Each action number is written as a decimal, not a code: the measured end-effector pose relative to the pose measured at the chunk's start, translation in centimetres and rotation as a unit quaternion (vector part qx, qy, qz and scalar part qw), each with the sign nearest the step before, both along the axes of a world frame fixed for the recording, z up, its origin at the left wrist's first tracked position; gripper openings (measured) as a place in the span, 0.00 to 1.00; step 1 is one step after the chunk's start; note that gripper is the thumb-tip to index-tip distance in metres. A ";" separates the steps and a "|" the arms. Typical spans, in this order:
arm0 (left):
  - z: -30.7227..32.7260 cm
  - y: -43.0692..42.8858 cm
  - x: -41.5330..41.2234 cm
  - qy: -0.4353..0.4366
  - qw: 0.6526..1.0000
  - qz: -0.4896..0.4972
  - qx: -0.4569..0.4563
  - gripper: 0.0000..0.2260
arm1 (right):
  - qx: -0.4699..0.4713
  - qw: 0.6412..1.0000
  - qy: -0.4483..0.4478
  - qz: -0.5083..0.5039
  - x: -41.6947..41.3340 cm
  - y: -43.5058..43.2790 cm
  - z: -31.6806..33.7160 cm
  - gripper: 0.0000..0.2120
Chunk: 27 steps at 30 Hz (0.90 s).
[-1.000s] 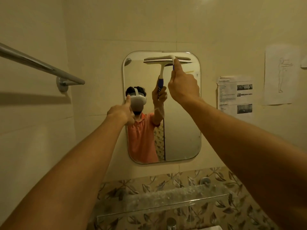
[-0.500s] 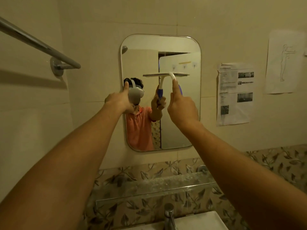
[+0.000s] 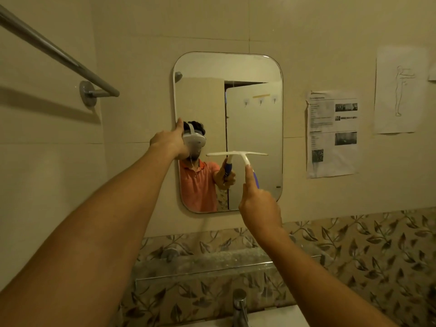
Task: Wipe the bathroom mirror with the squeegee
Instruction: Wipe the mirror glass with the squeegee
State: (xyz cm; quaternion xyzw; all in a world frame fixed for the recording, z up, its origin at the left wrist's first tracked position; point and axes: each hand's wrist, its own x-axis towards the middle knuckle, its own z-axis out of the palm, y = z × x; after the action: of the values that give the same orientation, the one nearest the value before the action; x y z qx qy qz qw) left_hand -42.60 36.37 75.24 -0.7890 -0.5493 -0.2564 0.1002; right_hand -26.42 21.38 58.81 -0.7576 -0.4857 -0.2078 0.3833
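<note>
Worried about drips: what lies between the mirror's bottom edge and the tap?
In the head view: wall, patterned tiles and a glass shelf between mirror and tap.

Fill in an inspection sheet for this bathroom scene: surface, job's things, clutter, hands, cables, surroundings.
Surface: mirror, wall-mounted, rounded corners.
Job's things: squeegee, blade level on the glass just below mid-height.
Clutter: nothing seen.
Hands: left hand holds the mirror's left edge; right hand grips the squeegee handle, index finger along its neck.
Cables: nothing seen.
Surroundings: towel rail left, glass shelf and tap below, printed sheets right.
</note>
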 end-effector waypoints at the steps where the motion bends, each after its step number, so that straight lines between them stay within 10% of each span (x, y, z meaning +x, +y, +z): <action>1: 0.0 0.2 0.0 0.004 1.000 0.003 0.002 0.46 | 0.001 1.000 -0.005 -0.002 0.0 -0.1 -0.6 0.43; 12: -0.3 1.8 -0.1 0.030 0.999 0.019 0.008 0.44 | -0.021 0.999 0.020 0.015 0.2 -1.3 -3.2 0.39; 27: 1.0 -0.1 -1.3 0.053 0.998 -0.017 -0.040 0.43 | 0.112 0.988 -0.033 0.097 -1.2 1.4 17.3 0.29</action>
State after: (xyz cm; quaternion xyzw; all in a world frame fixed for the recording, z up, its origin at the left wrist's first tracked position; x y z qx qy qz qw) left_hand -43.86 36.25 76.24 -0.8140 -0.5396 -0.1941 0.0929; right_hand -27.66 22.73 76.12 -0.6521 -0.5428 -0.2481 0.4675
